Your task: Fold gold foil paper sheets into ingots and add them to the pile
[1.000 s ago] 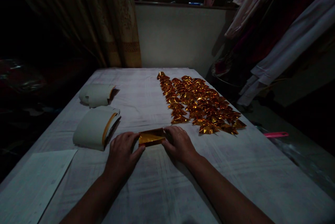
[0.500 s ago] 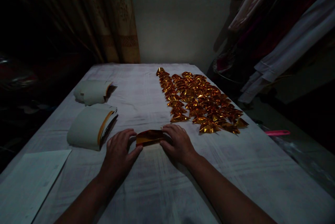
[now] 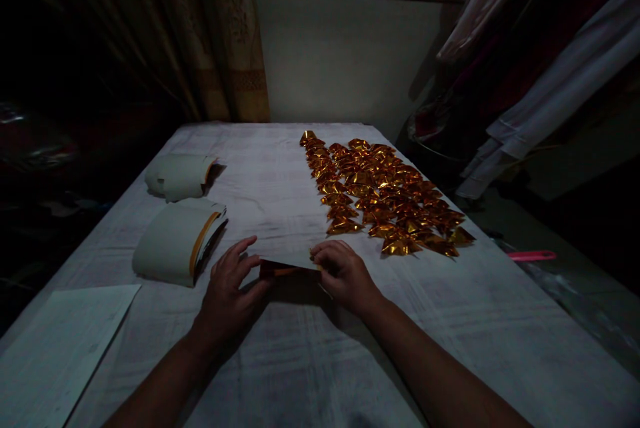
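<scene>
A folded sheet of gold foil paper (image 3: 283,268) is held a little above the cloth between my two hands, its dark reddish side and an orange strip showing. My left hand (image 3: 231,291) has its thumb and index finger at the left end of the sheet, while the other fingers spread away from it. At the opposite end, my right hand (image 3: 345,276) pinches the paper, with its fingers curled in. Beyond my right hand lie many folded gold foil pieces (image 3: 387,188), set in rows.
Two curved grey-white stacks of paper, one nearer (image 3: 173,241) and one farther (image 3: 177,175), lie on the left of the cloth-covered table (image 3: 310,361). A white sheet (image 3: 65,341) is at the near left. Hanging clothes (image 3: 545,81) are at the right, a curtain (image 3: 230,35) behind.
The foil paper has tipped from showing its gold face to a steeper, lifted angle. My right fingers have curled more tightly on it, and my left fingers have risen and spread.
</scene>
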`<state>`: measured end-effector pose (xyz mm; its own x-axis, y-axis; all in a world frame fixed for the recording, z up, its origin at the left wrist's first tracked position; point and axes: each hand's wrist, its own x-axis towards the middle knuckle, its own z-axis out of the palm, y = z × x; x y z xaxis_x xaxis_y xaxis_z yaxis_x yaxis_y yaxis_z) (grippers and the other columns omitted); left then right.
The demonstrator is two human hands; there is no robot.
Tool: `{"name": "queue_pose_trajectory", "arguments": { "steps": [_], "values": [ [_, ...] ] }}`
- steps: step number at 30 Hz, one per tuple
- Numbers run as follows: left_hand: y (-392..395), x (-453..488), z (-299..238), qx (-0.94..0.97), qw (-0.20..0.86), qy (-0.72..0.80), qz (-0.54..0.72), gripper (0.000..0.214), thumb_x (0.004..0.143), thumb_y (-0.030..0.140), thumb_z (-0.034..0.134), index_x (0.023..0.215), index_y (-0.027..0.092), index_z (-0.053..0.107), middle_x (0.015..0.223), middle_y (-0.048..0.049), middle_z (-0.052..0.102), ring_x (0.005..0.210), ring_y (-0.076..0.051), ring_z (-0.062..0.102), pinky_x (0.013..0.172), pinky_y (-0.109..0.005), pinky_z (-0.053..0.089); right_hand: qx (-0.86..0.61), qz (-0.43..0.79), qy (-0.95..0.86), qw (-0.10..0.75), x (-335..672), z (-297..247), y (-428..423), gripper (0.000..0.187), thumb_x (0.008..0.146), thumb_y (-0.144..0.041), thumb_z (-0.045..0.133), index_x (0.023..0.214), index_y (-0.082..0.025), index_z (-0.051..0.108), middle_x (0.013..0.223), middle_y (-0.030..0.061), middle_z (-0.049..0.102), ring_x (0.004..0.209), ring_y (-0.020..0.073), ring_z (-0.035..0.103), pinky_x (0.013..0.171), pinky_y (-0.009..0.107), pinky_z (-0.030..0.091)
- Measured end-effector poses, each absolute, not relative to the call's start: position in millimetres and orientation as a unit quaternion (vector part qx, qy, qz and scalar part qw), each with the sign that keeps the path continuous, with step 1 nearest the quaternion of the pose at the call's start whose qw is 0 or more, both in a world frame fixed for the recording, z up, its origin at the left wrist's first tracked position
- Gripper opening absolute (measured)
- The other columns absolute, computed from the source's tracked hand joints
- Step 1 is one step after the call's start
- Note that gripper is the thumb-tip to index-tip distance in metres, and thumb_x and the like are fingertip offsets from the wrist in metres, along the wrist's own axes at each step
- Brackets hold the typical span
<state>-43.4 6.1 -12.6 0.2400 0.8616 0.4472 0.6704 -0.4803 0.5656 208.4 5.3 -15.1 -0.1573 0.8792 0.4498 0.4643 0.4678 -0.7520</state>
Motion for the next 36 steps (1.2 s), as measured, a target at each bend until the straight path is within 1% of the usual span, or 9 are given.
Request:
{"name": "queue_pose_trajectory", "arguments": {
  "steps": [3,7,11,15,18,23,27,31,36],
  "values": [
    [4,-41,-5,0.735,0.235,0.481,0.416,0.02,0.091,0.041,0.061,0.094,0.023,0.07,0.138,-0.0106,0.061,0.127,-0.028,0.057,0.108,-0.048,0.043,-0.476,0.379,-0.653,0.451,207,-14,5,0.002,0.078,-0.023,0.064,0.077,-0.022,0.064,0.074,0.0,0.066,0.071,0.0167,0.061,0.066,0.028,0.047],
    [-2,-34,6,0.646,0.371,0.491,0.451,0.026,0.085,0.047,0.066,0.093,0.023,0.072,0.11,-0.0081,0.074,0.106,-0.026,0.068,0.097,-0.041,0.053,-0.455,0.525,-0.571,0.437,202,-14,2,0.014,0.074,-0.031,0.069,0.08,-0.021,0.061,0.069,-0.0028,0.063,0.064,0.0139,0.059,0.059,0.024,0.045],
    [-7,-25,15,0.541,0.491,0.509,0.455,0.037,0.076,0.056,0.074,0.086,0.021,0.069,0.084,-0.0036,0.073,0.08,-0.022,0.07,0.075,-0.034,0.058,-0.458,0.55,-0.571,0.403,198,-11,-4,0.034,0.073,-0.035,0.074,0.102,-0.022,0.062,0.073,-0.0033,0.064,0.064,0.0136,0.059,0.057,0.024,0.044],
    [-4,-22,18,0.466,0.543,0.524,0.462,0.049,0.065,0.059,0.083,0.091,0.02,0.067,0.087,-0.0033,0.073,0.079,-0.021,0.07,0.073,-0.032,0.058,-0.425,0.546,-0.621,0.368,200,-5,-8,0.048,0.077,-0.035,0.075,0.121,-0.023,0.058,0.081,-0.0013,0.066,0.069,0.014,0.061,0.061,0.024,0.046],
    [3,-26,18,0.46,0.558,0.525,0.449,0.058,0.067,0.061,0.08,0.105,0.02,0.064,0.092,-0.0039,0.073,0.081,-0.021,0.07,0.071,-0.032,0.057,-0.4,0.544,-0.617,0.404,205,-4,-6,0.044,0.09,-0.042,0.062,0.129,-0.022,0.054,0.091,0.0026,0.068,0.071,0.0138,0.064,0.062,0.025,0.05],
    [23,-33,21,0.565,0.567,0.497,0.335,0.079,0.079,0.06,0.069,0.145,0.023,0.043,0.082,-0.0001,0.065,0.07,-0.017,0.064,0.061,-0.028,0.05,-0.441,0.349,-0.691,0.454,214,-9,3,0.044,0.094,-0.027,0.053,0.138,-0.027,0.05,0.123,0.0101,0.066,0.105,0.0207,0.065,0.082,0.035,0.057],
    [46,-33,33,0.681,0.557,0.427,0.208,0.083,0.087,0.052,0.061,0.156,0.023,0.028,0.082,0.001,0.063,0.071,-0.016,0.062,0.062,-0.026,0.048,-0.439,0.083,-0.795,0.411,213,-8,4,0.056,0.089,-0.018,0.06,0.142,-0.029,0.05,0.152,0.0127,0.044,0.138,0.0287,0.043,0.107,0.051,0.043],
    [70,-26,45,0.787,0.484,0.362,0.124,0.076,0.089,0.043,0.058,0.156,0.022,0.031,0.084,0.0015,0.067,0.074,-0.016,0.063,0.067,-0.026,0.05,-0.39,-0.048,-0.839,0.377,207,-4,1,0.032,0.093,-0.022,0.064,0.122,-0.036,0.066,0.153,0.0065,0.045,0.144,0.0263,0.037,0.11,0.05,0.036],
    [88,-9,49,0.855,0.396,0.32,0.104,0.065,0.089,0.041,0.055,0.15,0.023,0.043,0.108,-0.0055,0.073,0.097,-0.021,0.067,0.085,-0.033,0.053,-0.346,-0.074,-0.87,0.344,204,-2,0,0.016,0.096,-0.025,0.062,0.103,-0.036,0.072,0.135,-0.0019,0.065,0.133,0.0207,0.048,0.11,0.044,0.031]
  ]
}}
